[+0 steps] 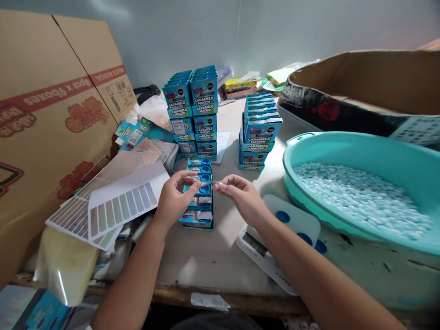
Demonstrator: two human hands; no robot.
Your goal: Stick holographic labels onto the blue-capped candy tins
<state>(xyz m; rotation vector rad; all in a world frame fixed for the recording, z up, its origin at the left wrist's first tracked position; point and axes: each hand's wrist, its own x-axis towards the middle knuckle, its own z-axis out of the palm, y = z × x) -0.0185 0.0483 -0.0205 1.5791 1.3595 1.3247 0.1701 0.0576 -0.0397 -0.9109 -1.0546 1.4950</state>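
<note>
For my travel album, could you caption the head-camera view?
Left hand and right hand pinch a thin strip above blue boxes, with a turquoise tub nearby.

One near head-worn view from above and behind the hands (176, 196), forward and down across the table (195, 259)

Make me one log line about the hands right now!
left hand: pinching thin strip | right hand: pinching its other end | below: blue boxes | rightward: teal tub
</note>
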